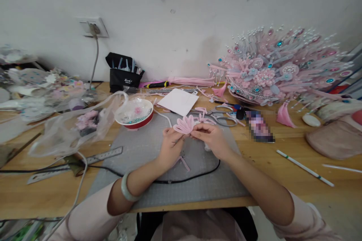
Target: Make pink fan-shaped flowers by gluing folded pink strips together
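Note:
A pink looped pipe-cleaner flower (184, 124) is held up over the grey cutting mat (141, 150). My left hand (171, 146) pinches its lower left side, thumb and fingers closed. From the right, my right hand (210, 138) pinches the flower's edge with thumb and forefinger. The fingertips hide where the loops join. Below the hands, a bent pink pipe-cleaner piece (184, 163) lies on the mat. More pink pipe-cleaner shapes (205, 119) show just behind my right hand.
Scissors (223, 116), a phone (258, 126) and a white card (178, 101) lie beyond my hands. A red-rimmed bowl of beads (144, 121) stands left. A large pink beaded headdress (268, 71) fills the back right. A black cable (181, 181) crosses the mat.

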Motion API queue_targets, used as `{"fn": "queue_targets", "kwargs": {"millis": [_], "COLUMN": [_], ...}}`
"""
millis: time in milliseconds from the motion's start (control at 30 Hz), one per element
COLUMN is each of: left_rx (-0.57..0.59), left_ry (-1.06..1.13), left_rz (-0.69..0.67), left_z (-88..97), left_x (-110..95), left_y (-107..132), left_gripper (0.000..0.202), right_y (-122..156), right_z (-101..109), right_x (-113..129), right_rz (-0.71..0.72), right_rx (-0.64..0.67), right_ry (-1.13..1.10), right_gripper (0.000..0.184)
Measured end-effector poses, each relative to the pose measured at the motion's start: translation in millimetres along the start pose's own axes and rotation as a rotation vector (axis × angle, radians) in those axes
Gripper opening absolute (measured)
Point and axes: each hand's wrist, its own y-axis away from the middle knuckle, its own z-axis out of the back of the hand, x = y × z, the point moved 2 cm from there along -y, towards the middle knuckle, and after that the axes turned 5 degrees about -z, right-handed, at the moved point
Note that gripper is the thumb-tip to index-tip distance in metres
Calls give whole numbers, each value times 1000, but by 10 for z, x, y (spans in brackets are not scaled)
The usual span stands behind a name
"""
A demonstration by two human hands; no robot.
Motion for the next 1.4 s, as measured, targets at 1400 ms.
{"fn": "queue_targets", "kwargs": {"millis": [1400], "left_rx": [-63], "left_ry": [62], "left_rz": [79], "left_z": [11], "left_x": [-9], "left_y": [17], "left_gripper": [21], "right_y": [-406], "right_z": [724], "right_x": [27], "right_rz": [271], "right_rx": [-260], "right_ry": [1216], "right_gripper": [19]}}
